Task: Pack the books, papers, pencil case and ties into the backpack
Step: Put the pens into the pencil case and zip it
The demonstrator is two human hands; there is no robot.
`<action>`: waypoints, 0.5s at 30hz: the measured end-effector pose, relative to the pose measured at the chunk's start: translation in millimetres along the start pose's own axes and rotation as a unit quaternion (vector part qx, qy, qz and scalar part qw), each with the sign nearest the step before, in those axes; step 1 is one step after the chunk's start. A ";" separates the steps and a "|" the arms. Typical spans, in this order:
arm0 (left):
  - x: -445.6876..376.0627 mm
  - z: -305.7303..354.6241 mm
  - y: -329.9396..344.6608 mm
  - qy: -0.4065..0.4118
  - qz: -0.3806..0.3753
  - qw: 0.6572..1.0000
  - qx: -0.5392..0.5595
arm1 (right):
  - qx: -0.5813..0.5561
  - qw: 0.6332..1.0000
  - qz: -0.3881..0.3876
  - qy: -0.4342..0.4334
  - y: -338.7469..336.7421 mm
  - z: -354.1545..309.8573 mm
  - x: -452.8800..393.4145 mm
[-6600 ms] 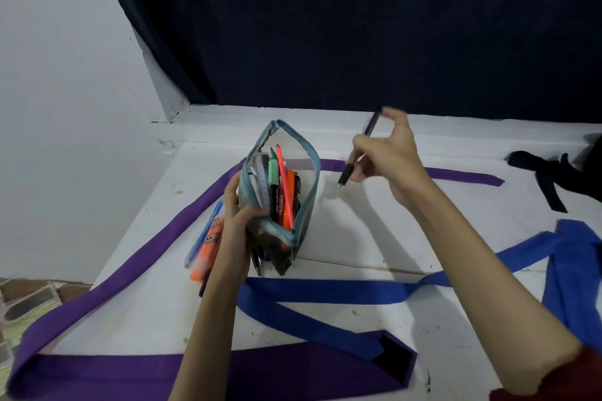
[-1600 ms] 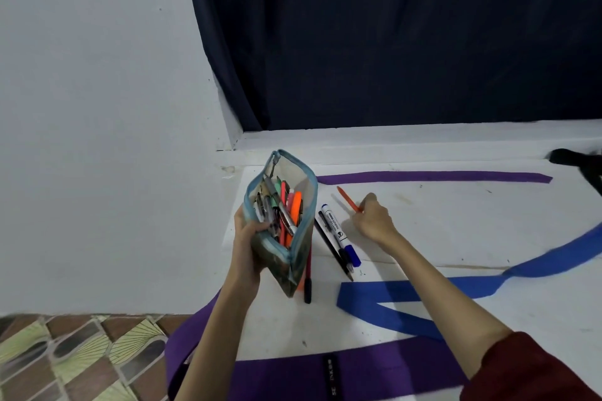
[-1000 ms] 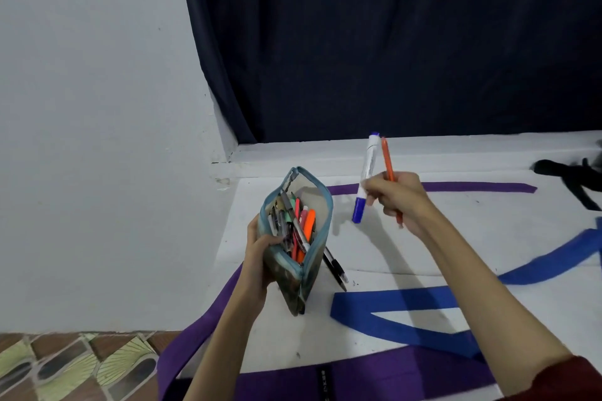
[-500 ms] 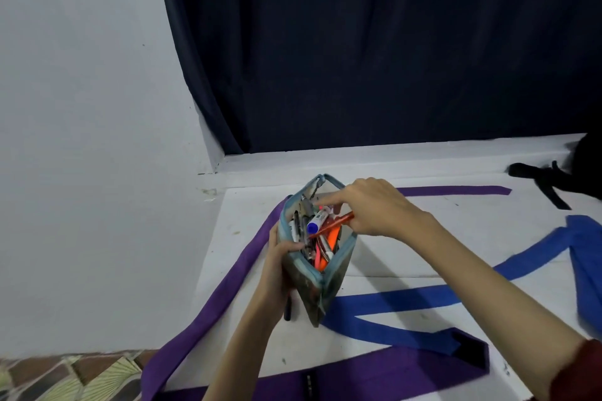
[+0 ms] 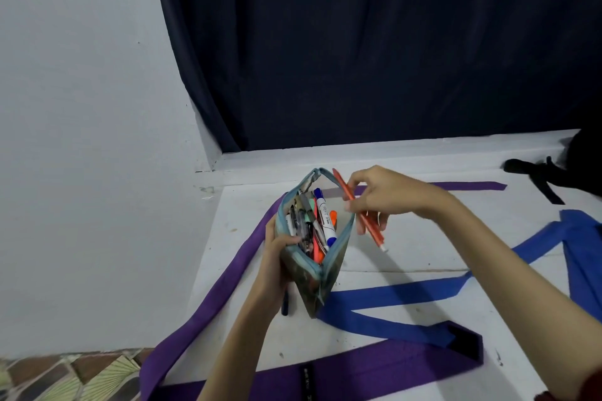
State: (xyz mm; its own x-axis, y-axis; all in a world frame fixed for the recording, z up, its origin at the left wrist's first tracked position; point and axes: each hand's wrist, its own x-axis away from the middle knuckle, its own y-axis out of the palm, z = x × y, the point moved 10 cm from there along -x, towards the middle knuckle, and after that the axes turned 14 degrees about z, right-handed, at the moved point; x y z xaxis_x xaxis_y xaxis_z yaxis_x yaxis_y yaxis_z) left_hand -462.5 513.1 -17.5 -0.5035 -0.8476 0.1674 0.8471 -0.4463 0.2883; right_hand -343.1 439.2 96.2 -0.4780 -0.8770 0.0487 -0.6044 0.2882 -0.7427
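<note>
Since half a second ago, right hand (image 5: 387, 195) has lifted the orange pencil (image 5: 358, 210) back out. Left hand (image 5: 277, 257) grips the soft, bulging pencil case (image 5: 325, 267) mid-frame above the tabletop (image 5: 423, 247); hold its sides, or it likely sags.

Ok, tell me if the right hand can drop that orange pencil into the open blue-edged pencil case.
Probably yes: the right hand holds the orange pencil beside the pencil case, whose mouth gapes upward, steadied by the left hand.
</note>
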 end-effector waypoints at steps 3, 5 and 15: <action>1.3 0.9 2.4 0.011 -0.003 1.000 -0.005 | -0.022 0.999 -0.001 0.034 16.7 8.1 -2.6; 1.7 0.6 4.0 0.019 -0.006 1.000 -0.009 | -0.041 0.997 0.034 0.048 18.5 11.3 -9.0; 9.3 -9.5 12.1 0.007 -0.019 1.000 -0.010 | 0.063 0.932 0.354 0.056 -32.8 40.1 10.6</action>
State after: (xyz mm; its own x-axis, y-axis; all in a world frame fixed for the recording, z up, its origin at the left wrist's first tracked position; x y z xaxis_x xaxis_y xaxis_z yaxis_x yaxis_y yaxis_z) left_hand -455.4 497.0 -21.5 -0.5339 -0.8334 0.1431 0.8302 -0.4845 0.2757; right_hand -302.8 405.0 94.3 -0.7964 -0.4372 -0.4179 -0.0369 0.7249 -0.6879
